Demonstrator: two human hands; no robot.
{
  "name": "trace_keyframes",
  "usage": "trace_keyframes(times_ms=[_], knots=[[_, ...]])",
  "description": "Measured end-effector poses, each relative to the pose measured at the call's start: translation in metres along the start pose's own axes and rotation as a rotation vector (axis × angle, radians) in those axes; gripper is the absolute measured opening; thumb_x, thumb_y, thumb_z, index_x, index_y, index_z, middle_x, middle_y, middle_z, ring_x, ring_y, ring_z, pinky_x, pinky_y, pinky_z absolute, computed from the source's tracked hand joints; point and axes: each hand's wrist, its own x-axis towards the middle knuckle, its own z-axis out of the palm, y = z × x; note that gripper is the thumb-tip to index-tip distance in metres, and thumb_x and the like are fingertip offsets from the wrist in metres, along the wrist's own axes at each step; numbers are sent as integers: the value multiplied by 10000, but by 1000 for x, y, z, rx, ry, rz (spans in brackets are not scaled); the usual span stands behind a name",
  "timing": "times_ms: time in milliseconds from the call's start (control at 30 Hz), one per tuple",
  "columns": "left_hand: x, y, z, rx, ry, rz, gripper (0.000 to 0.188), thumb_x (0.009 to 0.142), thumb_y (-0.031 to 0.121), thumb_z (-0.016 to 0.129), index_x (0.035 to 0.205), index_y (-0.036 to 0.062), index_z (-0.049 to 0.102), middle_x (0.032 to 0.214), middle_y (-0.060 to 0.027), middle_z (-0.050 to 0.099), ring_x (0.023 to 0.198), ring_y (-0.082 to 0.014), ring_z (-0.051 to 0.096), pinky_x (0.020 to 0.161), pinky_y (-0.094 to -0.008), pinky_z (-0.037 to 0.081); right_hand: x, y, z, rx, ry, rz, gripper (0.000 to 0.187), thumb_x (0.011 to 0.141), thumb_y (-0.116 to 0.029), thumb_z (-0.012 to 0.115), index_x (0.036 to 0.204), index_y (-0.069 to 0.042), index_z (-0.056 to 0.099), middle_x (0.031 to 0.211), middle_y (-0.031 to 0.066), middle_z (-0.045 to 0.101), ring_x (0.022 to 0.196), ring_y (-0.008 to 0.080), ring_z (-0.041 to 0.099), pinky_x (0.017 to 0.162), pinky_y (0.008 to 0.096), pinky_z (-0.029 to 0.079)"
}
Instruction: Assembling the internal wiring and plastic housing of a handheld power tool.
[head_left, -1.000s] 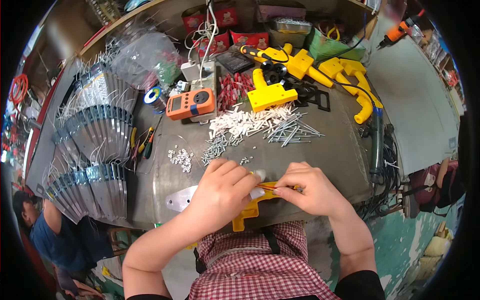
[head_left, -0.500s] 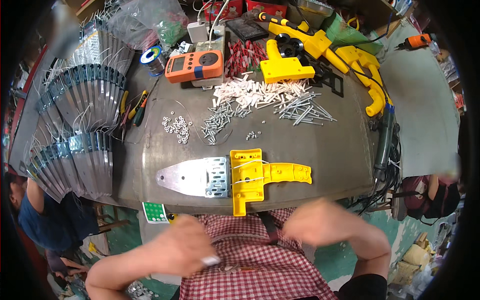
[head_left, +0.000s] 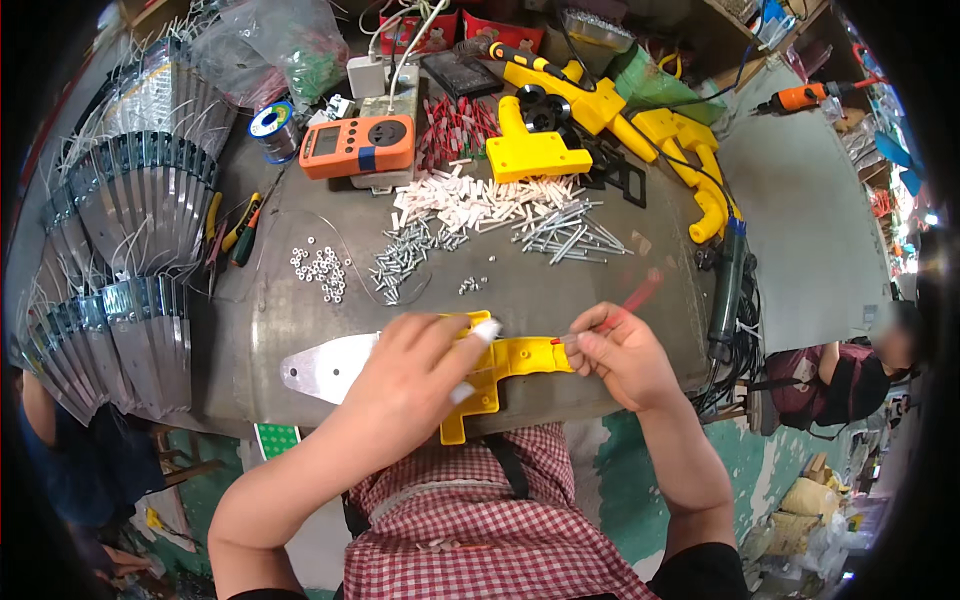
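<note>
A yellow plastic shell half (head_left: 520,358) with a handle lies open on the table's near edge. From its left side reaches a flat pointed metal plate (head_left: 325,368). My left hand (head_left: 415,375) is over the joint of plate and shell, fingers apart, white covers on two fingertips; whether it touches the shell I cannot tell. At the handle's end my right hand (head_left: 625,360) pinches a thin red piece (head_left: 557,341), its tip pointing left over the handle. A red blur (head_left: 643,290) shows above that hand; its kind is unclear.
Behind the shell lie small nuts (head_left: 320,273), screws (head_left: 405,255), white sleeves (head_left: 465,200), long screws (head_left: 570,232) and red wired parts (head_left: 455,130). An orange meter (head_left: 357,148) and assembled yellow bodies (head_left: 540,155) stand farther back. Metal plates (head_left: 130,340) fan out at left.
Both hands have come up from near my apron to the yellow shell. My right hand now has the thin red piece at the handle. The whole view has shifted slightly.
</note>
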Motion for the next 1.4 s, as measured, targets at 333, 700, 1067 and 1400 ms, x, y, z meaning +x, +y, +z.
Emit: trace_keyframes(times_ms=[333,700,1067,1400], knots=[[-5,-7,19,26,-89,103,440,761,80,636,1188,28,545,884,-73,607,825,-219,578,875,-412,390,28,1,43,-613,43,-250,122,837,-41,645,951,-2,627,881,52,625,791,128,603,716,237,480],[-39,-37,17,-651,274,-119,265,735,0,662,995,50,670,846,-106,655,755,-266,621,682,-350,491,55,2,75,-1156,-85,-625,90,761,-8,670,815,-2,598,813,79,568,762,244,585,671,328,483],[-45,-39,12,-1029,206,-403,281,830,-6,589,1111,9,597,931,-103,659,824,-200,658,715,-299,526,64,0,87,-1341,-177,-592,152,706,24,694,816,-13,597,766,91,558,724,266,565,634,335,462],[-40,-46,6,-919,225,-348,178,864,46,604,1032,-6,634,900,-119,669,799,-183,668,693,-283,528,51,16,75,-1375,-58,-520,233,695,14,689,897,-52,594,871,83,553,807,283,565,670,372,482]])
